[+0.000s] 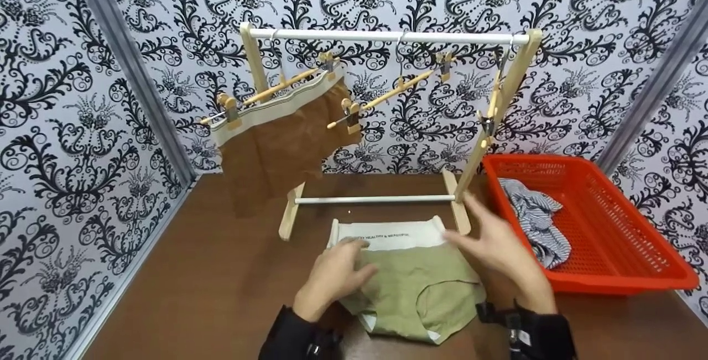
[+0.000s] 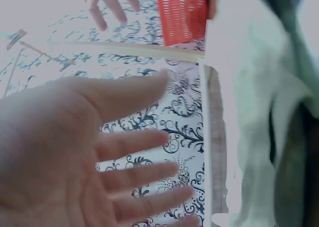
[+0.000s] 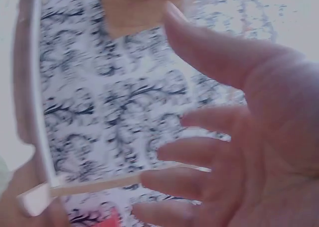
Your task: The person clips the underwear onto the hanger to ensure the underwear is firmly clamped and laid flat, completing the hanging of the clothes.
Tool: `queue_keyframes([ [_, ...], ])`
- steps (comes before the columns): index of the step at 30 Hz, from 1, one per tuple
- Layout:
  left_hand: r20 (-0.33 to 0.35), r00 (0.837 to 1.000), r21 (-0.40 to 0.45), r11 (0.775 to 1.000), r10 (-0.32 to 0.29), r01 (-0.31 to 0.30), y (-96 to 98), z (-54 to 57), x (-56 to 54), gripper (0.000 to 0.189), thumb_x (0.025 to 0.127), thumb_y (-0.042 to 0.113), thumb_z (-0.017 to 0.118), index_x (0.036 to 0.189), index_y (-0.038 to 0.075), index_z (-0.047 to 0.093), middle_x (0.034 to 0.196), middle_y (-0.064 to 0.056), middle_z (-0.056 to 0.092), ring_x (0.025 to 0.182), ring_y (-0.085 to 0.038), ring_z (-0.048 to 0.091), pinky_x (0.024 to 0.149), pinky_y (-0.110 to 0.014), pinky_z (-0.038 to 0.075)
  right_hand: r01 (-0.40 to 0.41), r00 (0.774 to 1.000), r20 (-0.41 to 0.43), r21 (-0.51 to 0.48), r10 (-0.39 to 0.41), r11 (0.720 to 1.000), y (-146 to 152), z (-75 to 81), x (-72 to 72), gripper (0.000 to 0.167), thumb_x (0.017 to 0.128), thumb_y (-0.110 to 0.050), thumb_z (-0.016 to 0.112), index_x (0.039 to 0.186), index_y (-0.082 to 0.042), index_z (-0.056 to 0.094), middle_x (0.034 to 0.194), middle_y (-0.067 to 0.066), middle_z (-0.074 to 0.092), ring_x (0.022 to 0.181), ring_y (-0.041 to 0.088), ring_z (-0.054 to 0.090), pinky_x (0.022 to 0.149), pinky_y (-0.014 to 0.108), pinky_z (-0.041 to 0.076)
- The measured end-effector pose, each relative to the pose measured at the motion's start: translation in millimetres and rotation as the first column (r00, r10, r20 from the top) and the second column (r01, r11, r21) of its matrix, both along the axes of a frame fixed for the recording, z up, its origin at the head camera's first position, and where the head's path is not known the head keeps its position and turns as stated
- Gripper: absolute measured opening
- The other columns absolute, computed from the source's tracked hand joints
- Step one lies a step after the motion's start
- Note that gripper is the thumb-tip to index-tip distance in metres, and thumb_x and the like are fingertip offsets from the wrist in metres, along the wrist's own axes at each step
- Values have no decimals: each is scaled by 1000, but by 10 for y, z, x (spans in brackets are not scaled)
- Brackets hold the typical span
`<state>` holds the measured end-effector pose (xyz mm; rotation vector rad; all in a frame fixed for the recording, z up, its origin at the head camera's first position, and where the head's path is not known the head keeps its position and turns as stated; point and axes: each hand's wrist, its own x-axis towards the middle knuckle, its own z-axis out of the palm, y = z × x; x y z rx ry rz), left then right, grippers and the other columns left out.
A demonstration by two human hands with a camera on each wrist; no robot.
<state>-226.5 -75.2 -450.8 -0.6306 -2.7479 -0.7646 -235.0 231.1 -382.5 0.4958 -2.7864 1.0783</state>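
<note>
Green underpants (image 1: 409, 277) with a white waistband (image 1: 381, 233) lie flat on the brown table, waistband toward the rack. Over their left side is my left hand (image 1: 337, 271), fingers spread and nothing in its grasp. My right hand (image 1: 498, 244) hovers just off the right end of the waistband, thumb apart from the straight fingers. Both palms show bare in the wrist views. Brown underpants (image 1: 282, 139) hang by two clips from the left hanger (image 1: 298, 78) on the rack. The middle hanger (image 1: 395, 92) and the right hanger (image 1: 494, 100) carry no clothing.
A wooden rack with a white top rail (image 1: 354, 35) stands behind the green underpants. To the right, a red basket (image 1: 597, 222) holds a striped grey cloth (image 1: 534, 222). Patterned walls (image 1: 581, 100) enclose the table (image 1: 193, 282).
</note>
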Motion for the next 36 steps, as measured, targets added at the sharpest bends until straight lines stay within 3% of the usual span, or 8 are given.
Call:
queue_keyframes([
  [2,13,999,120,992,-47,45,57,4,-42,42,93,36,74,123,7,69,121,-9,69,104,-27,67,87,-44,55,70,997,-16,-93,-72,993,17,120,74,104,90,-52,73,161,-4,14,165,20,15,146,45,27,116,56,25],
  [4,73,990,262,960,-123,100,133,20,-97,40,96,35,70,126,9,67,124,-8,68,111,-27,66,92,-41,54,118,992,-24,-191,-125,975,24,240,155,105,89,-51,74,162,-7,11,166,15,14,149,40,23,117,53,24],
  [9,232,921,574,808,-315,132,363,181,-337,40,101,30,64,132,6,62,129,-11,66,111,-27,66,90,-35,55,201,963,-102,-337,-248,920,-14,555,277,102,87,-42,78,161,-14,15,164,10,22,148,30,29,114,40,33],
  [16,282,867,757,651,-411,62,750,526,-715,40,102,25,62,136,3,59,123,-11,65,109,-30,66,88,-40,57,222,924,-179,-464,-337,857,-179,989,286,91,84,-37,83,157,-15,33,158,8,35,143,22,40,105,25,41],
  [21,299,840,853,522,-453,-22,971,787,-955,43,102,24,61,139,1,55,129,-13,63,108,-27,68,96,-48,53,205,883,-293,-463,-367,862,-296,1120,224,89,80,-36,86,152,-11,40,153,9,42,138,21,47,104,29,44],
  [26,288,852,873,486,-438,-46,1127,970,-1137,43,103,27,61,138,3,56,124,-9,66,106,-26,69,91,-39,55,258,838,-357,-408,-413,876,-377,1139,164,91,78,-41,87,152,-11,42,143,14,54,129,27,56,107,36,43],
  [30,296,859,885,459,-418,-82,1225,1093,-1214,44,102,28,63,138,4,57,119,-6,68,104,-25,69,89,-37,56,267,841,-348,-400,-415,877,-412,1164,156,92,79,-47,85,152,-10,42,150,10,46,135,31,49,109,42,41],
  [36,301,855,892,441,-421,-97,1390,1332,-1232,44,102,32,62,138,7,58,121,-6,68,103,-23,69,94,-41,53,243,838,-362,-421,-408,874,-420,1197,150,87,82,-46,83,150,-6,45,148,12,49,131,31,54,106,39,45],
])
